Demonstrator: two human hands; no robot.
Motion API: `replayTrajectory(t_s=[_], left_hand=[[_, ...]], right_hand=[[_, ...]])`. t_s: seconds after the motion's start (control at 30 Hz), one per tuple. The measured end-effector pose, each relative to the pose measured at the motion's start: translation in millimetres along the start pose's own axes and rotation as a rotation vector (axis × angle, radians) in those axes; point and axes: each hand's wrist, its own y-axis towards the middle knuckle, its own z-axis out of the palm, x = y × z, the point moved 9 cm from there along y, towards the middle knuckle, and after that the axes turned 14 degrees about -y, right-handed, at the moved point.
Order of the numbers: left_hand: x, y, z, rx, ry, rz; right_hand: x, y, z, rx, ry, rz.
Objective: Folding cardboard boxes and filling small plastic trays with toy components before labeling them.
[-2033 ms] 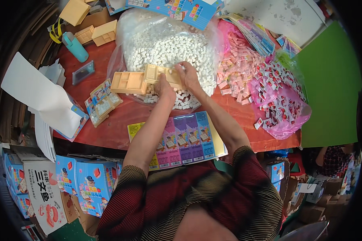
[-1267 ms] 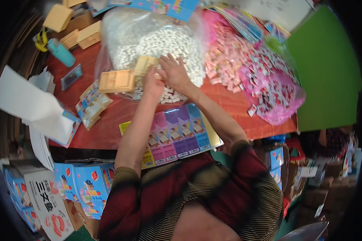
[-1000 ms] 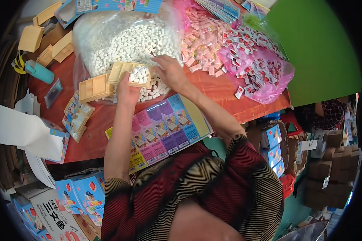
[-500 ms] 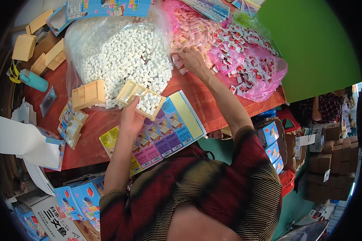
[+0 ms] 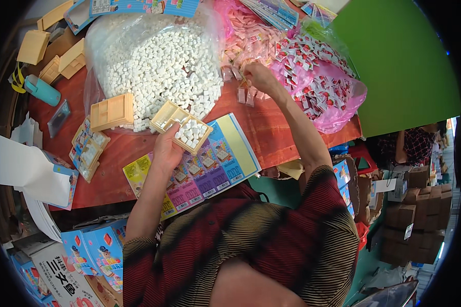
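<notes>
My left hand (image 5: 169, 147) grips a cream compartment tray (image 5: 172, 111) from its near side, thumb over the edge. White cubes (image 5: 191, 133) fill its larger section; the other sections look mostly bare. Beyond it, a clear plastic bag (image 5: 95, 61) lies spread with a heap of white cubes (image 5: 164, 66). My right hand (image 5: 262, 78) is over the far part of the table with its fingers curled closed, beside a pile of small pink packets (image 5: 251, 48). What its fingertips hold is hidden. Several loose pink packets (image 5: 247, 95) lie just below that hand.
A pink bag (image 5: 338, 110) of red-and-white sachets lies right of my right hand. Printed card sheets (image 5: 235, 146) are under my left forearm. More cream trays (image 5: 112, 112) stand left, near a teal bottle (image 5: 43, 91). A green panel (image 5: 394, 66) borders the right side.
My right hand has shifted right, away from the heap of cubes, and its fingers have curled in. Loose pink packets now show below it. The left hand keeps holding the tray.
</notes>
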Motion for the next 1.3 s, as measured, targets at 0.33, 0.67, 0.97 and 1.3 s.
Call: replayTrajectory(t_s=[0.33, 0.67, 0.97, 1.3], left_hand=[[3, -6, 4, -0.017, 0.035, 0.021], [5, -5, 7, 0.02, 0.055, 0.005], [5, -5, 1, -0.003, 0.051, -0.004], [-3, -3, -6, -0.024, 0.078, 0.039]], right_hand=[[32, -61, 0, -0.086, -0.087, -0.061], [57, -6, 1, -0.163, -0.61, -0.288], [36, 8, 0, -0.002, -0.301, -0.117], [42, -32, 1, 0.074, -0.178, 0.22]])
